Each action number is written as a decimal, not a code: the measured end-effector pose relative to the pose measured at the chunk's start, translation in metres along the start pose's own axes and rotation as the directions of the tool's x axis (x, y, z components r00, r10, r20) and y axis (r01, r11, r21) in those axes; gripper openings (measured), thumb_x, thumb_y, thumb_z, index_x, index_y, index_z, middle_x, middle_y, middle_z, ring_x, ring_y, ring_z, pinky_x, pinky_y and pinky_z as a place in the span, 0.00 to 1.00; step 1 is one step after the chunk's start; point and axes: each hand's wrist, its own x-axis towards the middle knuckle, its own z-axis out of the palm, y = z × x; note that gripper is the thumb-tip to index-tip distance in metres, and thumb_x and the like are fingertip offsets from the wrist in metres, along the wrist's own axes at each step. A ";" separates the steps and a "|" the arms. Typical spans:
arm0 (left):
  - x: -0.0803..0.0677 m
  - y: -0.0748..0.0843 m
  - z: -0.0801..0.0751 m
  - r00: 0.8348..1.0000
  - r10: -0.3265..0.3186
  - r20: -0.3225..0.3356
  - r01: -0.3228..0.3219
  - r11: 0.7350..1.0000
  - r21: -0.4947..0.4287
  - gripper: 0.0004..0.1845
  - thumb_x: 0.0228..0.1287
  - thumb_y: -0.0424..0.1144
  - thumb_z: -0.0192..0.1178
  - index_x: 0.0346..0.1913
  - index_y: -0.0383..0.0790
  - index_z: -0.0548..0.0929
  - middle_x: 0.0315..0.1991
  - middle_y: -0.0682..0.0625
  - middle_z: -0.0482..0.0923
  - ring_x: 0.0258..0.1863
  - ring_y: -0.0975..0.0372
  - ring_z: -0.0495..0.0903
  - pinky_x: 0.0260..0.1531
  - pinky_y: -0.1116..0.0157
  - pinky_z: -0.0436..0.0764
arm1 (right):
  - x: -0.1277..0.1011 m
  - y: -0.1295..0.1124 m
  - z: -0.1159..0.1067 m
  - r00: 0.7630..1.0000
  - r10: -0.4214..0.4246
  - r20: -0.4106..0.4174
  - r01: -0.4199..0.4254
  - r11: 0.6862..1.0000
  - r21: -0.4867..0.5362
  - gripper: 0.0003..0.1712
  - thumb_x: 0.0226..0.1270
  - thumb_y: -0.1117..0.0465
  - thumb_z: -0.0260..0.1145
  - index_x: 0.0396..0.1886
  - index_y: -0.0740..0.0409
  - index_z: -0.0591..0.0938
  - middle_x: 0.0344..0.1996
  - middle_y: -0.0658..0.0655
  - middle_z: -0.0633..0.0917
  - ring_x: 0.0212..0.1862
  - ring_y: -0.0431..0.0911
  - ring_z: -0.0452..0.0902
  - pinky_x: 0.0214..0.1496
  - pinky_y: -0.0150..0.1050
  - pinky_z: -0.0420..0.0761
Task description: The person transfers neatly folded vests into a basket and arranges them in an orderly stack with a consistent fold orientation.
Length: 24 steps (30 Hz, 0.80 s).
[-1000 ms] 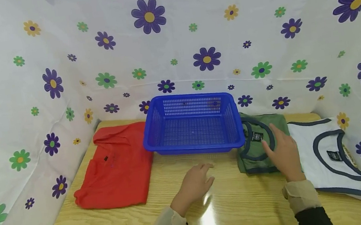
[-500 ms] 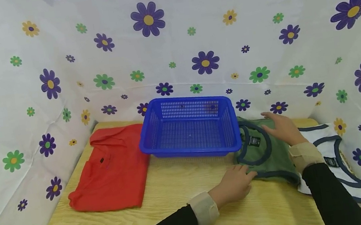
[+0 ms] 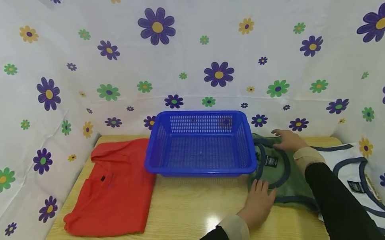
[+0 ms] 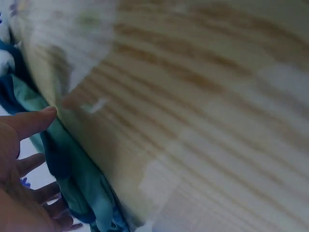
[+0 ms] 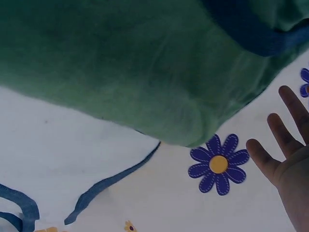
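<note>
A folded green shirt [image 3: 285, 172] with navy trim lies on the wooden table [image 3: 187, 220], just right of a blue plastic basket [image 3: 199, 171]. My left hand [image 3: 263, 189] rests with straight fingers on the shirt's near left edge. In the left wrist view the left hand [image 4: 34, 159] has its thumb and spread fingers against the edge of the green shirt [image 4: 72, 164]. My right hand [image 3: 280, 139] lies on the shirt's far edge by the wall. In the right wrist view the right hand's fingers [image 5: 285, 130] are spread beside the green shirt [image 5: 120, 63] and grip nothing.
A folded red shirt [image 3: 111, 190] lies left of the basket. A white shirt [image 3: 365, 179] with navy trim lies at the right, partly under the green one and my right sleeve. Flower-print cloth [image 3: 184, 57] walls the table on three sides.
My left hand moved right from the bare table to the green shirt's near edge. My right hand slid from the shirt's middle to its far edge. The head view tilted down slightly.
</note>
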 end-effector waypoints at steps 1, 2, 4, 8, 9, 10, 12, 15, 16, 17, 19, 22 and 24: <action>0.001 0.002 0.001 1.000 0.019 -0.008 -0.018 1.000 0.008 0.26 0.66 0.50 0.55 0.66 0.57 0.64 0.64 0.50 0.64 0.66 0.58 0.63 0.68 0.61 0.63 | 0.003 0.003 0.002 1.000 0.006 0.003 -0.006 1.000 -0.009 0.33 0.60 0.57 0.63 0.62 0.69 0.68 0.55 0.75 0.75 0.53 0.68 0.74 0.52 0.62 0.74; 0.001 0.005 0.003 0.999 0.038 -0.018 -0.038 0.999 0.012 0.25 0.67 0.48 0.54 0.65 0.57 0.65 0.64 0.50 0.64 0.65 0.58 0.64 0.67 0.61 0.63 | 0.006 0.006 0.004 1.000 0.017 0.006 -0.017 1.000 -0.016 0.33 0.60 0.57 0.64 0.62 0.69 0.68 0.55 0.75 0.75 0.53 0.68 0.74 0.52 0.63 0.73; 0.003 0.010 0.005 0.997 0.073 -0.038 -0.073 0.997 0.011 0.24 0.67 0.47 0.54 0.64 0.56 0.65 0.64 0.50 0.65 0.64 0.59 0.64 0.67 0.62 0.64 | 0.010 0.011 0.008 0.999 0.042 0.018 -0.041 0.998 -0.037 0.33 0.59 0.56 0.64 0.62 0.68 0.68 0.56 0.74 0.75 0.54 0.68 0.73 0.52 0.65 0.72; 0.009 0.015 0.008 0.995 0.091 -0.034 -0.091 0.996 -0.005 0.23 0.68 0.47 0.53 0.65 0.56 0.64 0.64 0.51 0.65 0.64 0.60 0.65 0.67 0.63 0.64 | 0.019 0.021 0.012 0.998 0.054 0.040 -0.051 0.997 -0.056 0.33 0.60 0.54 0.63 0.62 0.67 0.69 0.56 0.73 0.75 0.55 0.68 0.72 0.53 0.69 0.67; 0.011 0.015 0.009 0.996 0.088 -0.034 -0.088 0.996 -0.005 0.23 0.69 0.46 0.53 0.65 0.56 0.64 0.64 0.51 0.65 0.64 0.60 0.65 0.67 0.63 0.64 | 0.021 0.023 0.013 0.998 0.052 0.044 -0.049 0.997 -0.065 0.33 0.61 0.53 0.62 0.62 0.67 0.68 0.56 0.72 0.76 0.56 0.67 0.72 0.53 0.70 0.66; 0.011 0.016 0.009 0.996 0.085 -0.030 -0.085 0.996 -0.001 0.23 0.69 0.46 0.53 0.65 0.55 0.65 0.63 0.52 0.66 0.63 0.60 0.66 0.67 0.63 0.64 | 0.023 0.024 0.015 0.998 0.052 0.047 -0.050 0.997 -0.062 0.33 0.61 0.53 0.62 0.62 0.66 0.68 0.56 0.72 0.76 0.56 0.68 0.72 0.53 0.71 0.65; 0.012 0.016 0.009 0.996 0.082 -0.030 -0.081 0.996 0.027 0.23 0.69 0.45 0.53 0.64 0.55 0.65 0.62 0.53 0.66 0.62 0.61 0.67 0.66 0.63 0.65 | 0.025 0.024 0.018 0.997 0.059 0.054 -0.056 0.997 -0.062 0.33 0.61 0.52 0.60 0.63 0.65 0.68 0.56 0.71 0.76 0.56 0.67 0.72 0.54 0.71 0.64; 0.015 0.018 0.008 0.996 0.080 -0.024 -0.079 0.995 0.057 0.21 0.68 0.45 0.53 0.63 0.56 0.67 0.58 0.54 0.68 0.59 0.62 0.69 0.63 0.64 0.67 | 0.026 0.022 0.021 0.994 0.078 0.075 -0.072 0.995 -0.072 0.33 0.62 0.51 0.58 0.63 0.65 0.68 0.55 0.71 0.77 0.56 0.66 0.72 0.54 0.71 0.63; 0.015 0.019 0.007 0.997 0.078 -0.023 -0.076 0.995 0.069 0.21 0.68 0.46 0.54 0.62 0.56 0.68 0.57 0.55 0.69 0.57 0.63 0.70 0.63 0.64 0.68 | 0.026 0.021 0.021 0.993 0.081 0.082 -0.076 0.995 -0.072 0.33 0.62 0.51 0.57 0.63 0.66 0.68 0.55 0.71 0.77 0.55 0.67 0.72 0.54 0.71 0.63; 0.017 0.020 0.007 0.997 0.073 -0.025 -0.071 0.994 0.080 0.19 0.68 0.46 0.54 0.61 0.57 0.69 0.55 0.56 0.69 0.56 0.64 0.71 0.61 0.65 0.69 | 0.026 0.019 0.021 0.993 0.084 0.088 -0.077 0.994 -0.075 0.32 0.62 0.52 0.57 0.62 0.66 0.68 0.55 0.71 0.77 0.55 0.67 0.72 0.54 0.72 0.63; 0.020 0.023 0.007 0.998 0.061 -0.024 -0.058 0.994 0.087 0.17 0.67 0.47 0.54 0.58 0.57 0.71 0.52 0.58 0.71 0.52 0.66 0.72 0.59 0.67 0.70 | 0.026 0.016 0.020 0.992 0.085 0.095 -0.078 0.994 -0.073 0.32 0.62 0.53 0.57 0.61 0.67 0.69 0.55 0.72 0.77 0.55 0.67 0.72 0.53 0.72 0.63; 0.024 0.027 0.008 0.999 0.042 -0.016 -0.040 0.993 0.110 0.14 0.66 0.47 0.56 0.54 0.57 0.73 0.48 0.59 0.72 0.49 0.67 0.73 0.56 0.69 0.71 | 0.029 0.013 0.019 0.990 0.093 0.102 -0.086 0.994 -0.072 0.31 0.60 0.54 0.58 0.59 0.67 0.71 0.55 0.72 0.76 0.56 0.67 0.71 0.53 0.73 0.62; 0.028 0.028 0.009 0.999 0.038 -0.010 -0.036 0.993 0.115 0.13 0.66 0.47 0.57 0.52 0.57 0.74 0.47 0.60 0.73 0.48 0.68 0.73 0.55 0.70 0.72 | 0.032 0.013 0.020 0.988 0.108 0.110 -0.099 0.992 -0.083 0.29 0.60 0.54 0.58 0.58 0.67 0.72 0.55 0.72 0.76 0.56 0.66 0.71 0.53 0.72 0.63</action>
